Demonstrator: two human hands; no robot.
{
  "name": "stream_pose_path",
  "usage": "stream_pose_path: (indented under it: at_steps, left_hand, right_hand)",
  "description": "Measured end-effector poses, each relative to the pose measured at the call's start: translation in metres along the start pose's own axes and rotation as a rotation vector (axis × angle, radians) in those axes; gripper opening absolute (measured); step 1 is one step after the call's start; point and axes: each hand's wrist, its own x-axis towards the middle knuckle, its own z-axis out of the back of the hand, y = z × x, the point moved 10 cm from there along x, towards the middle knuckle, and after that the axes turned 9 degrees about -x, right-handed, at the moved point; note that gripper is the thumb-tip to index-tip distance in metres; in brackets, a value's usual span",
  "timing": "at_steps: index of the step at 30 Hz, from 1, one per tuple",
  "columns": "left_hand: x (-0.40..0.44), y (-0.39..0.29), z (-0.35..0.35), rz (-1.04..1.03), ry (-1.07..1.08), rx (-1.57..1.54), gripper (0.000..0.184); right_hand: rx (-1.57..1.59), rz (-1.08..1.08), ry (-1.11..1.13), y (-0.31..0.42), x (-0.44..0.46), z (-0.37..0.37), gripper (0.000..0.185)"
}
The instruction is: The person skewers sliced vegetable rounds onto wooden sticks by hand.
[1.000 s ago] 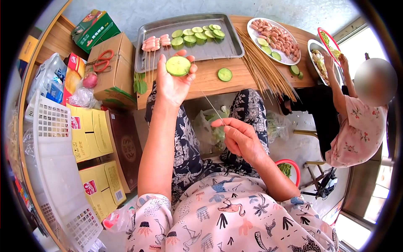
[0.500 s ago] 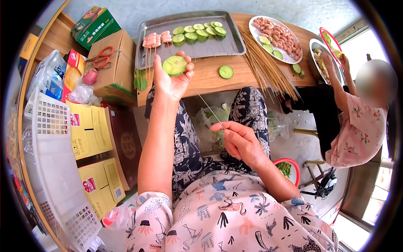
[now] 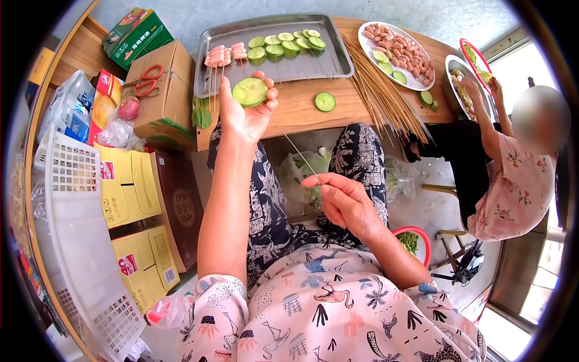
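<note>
A round green slice rests in my left hand, its fingers curled around the edge. My right hand pinches a thin skewer that runs up to the slice; whether its tip is inside the slice is hidden. Beyond my left hand, a metal tray holds several green slices and pink sausage pieces on skewers. A single green slice lies on the wooden table. A bundle of skewers lies to the right of the tray.
A white plate of sausages and green slices stands at the back right. Further right, a person reaches over a metal bowl. Boxes with scissors on top and a white plastic basket are at the left.
The slice and my left hand have shifted slightly left and down since the first frame. My right hand has barely moved and keeps its pinch on the skewer.
</note>
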Motion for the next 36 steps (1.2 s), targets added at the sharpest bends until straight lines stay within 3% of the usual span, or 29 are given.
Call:
stream_pose_path:
  at_steps: [36]
  left_hand:
    - [-0.0034,-0.0018,-0.0051,-0.026,-0.056,0.112,0.070]
  right_hand:
    - [-0.047,0.021,-0.032,0.0062,-0.0012,-0.0077,0.029]
